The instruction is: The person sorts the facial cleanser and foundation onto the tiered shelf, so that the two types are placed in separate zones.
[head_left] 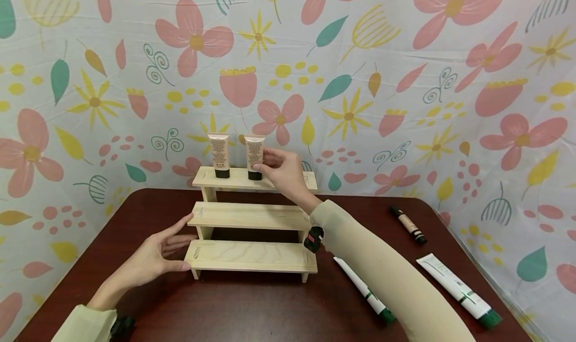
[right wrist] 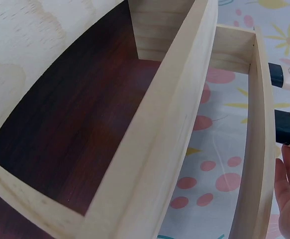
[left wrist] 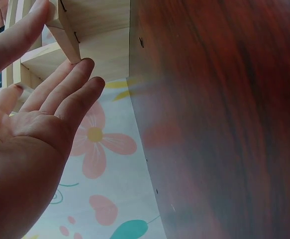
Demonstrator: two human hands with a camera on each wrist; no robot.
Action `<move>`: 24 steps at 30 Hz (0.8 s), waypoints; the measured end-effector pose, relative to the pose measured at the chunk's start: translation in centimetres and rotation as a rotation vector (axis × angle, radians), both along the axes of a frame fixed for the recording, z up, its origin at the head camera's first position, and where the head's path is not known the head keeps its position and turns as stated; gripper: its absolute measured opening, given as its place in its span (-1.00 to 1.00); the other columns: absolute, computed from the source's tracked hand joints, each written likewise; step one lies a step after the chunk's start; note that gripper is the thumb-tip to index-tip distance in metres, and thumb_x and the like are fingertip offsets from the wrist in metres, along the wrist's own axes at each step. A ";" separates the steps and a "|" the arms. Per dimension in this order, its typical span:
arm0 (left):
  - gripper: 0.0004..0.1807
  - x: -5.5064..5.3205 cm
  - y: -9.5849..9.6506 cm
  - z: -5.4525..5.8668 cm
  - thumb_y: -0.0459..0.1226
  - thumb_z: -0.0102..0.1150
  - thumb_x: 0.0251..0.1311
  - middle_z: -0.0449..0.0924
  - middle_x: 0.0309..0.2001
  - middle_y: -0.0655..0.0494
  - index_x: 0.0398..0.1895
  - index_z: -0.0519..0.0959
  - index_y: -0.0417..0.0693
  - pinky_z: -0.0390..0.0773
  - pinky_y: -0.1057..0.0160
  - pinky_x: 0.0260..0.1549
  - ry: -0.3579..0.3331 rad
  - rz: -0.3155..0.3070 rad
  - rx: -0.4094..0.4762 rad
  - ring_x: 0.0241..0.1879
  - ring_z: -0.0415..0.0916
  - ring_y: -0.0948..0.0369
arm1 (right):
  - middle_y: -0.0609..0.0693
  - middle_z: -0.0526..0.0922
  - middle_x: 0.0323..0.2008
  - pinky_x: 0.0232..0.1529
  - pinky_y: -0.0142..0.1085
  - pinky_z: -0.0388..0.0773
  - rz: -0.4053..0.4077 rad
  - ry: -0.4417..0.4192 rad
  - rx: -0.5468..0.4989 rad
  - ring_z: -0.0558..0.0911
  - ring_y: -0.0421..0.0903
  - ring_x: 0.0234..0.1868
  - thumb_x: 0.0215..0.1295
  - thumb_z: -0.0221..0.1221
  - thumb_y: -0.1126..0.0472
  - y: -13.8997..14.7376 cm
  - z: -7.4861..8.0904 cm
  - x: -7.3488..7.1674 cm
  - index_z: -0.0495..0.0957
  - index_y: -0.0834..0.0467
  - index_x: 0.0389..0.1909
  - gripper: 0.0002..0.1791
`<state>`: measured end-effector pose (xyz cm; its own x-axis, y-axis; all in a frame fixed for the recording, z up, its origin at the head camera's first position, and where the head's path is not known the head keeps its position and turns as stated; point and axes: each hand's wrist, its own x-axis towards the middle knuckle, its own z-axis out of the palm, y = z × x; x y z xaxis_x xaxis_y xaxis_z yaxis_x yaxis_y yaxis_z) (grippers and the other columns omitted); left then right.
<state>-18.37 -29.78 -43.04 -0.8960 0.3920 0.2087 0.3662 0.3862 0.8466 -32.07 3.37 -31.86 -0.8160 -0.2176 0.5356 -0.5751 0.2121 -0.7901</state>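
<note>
A three-step light wooden shelf (head_left: 249, 254) stands on the table. On its top step, two beige squeeze tubes stand upright on black caps: the left tube (head_left: 219, 152) stands by itself, and my right hand (head_left: 288, 172) pinches the right tube (head_left: 254, 152) low on its right side, thumb in front. In the right wrist view the fingertips meet that tube's black cap (right wrist: 284, 127). At the shelf's left end, my left hand (head_left: 146, 259) rests with extended fingers against the middle step and its thumb at the bottom step. The left wrist view shows its fingers (left wrist: 67, 87) against the wood.
Right of the shelf lies a white tube with a green cap (head_left: 360, 284), partly covered by the right sleeve. Farther right lie a larger white and green tube (head_left: 456, 287) and a small beige and black tube (head_left: 408, 225). A flower-patterned cloth (head_left: 288, 47) hangs behind the dark table (head_left: 252, 307).
</note>
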 end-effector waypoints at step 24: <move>0.20 0.0 0.0 -0.2 -0.35 0.62 0.08 0.52 0.32 -0.36 0.73 0.06 0.05 0.59 0.12 0.13 -0.003 0.002 0.004 0.28 0.53 -0.26 | 0.09 0.81 -0.07 -0.08 -0.21 0.70 -0.011 -0.004 0.019 0.80 -0.09 -0.12 0.30 0.47 0.30 -0.1 0.0 0.1 0.69 0.25 0.21 -0.54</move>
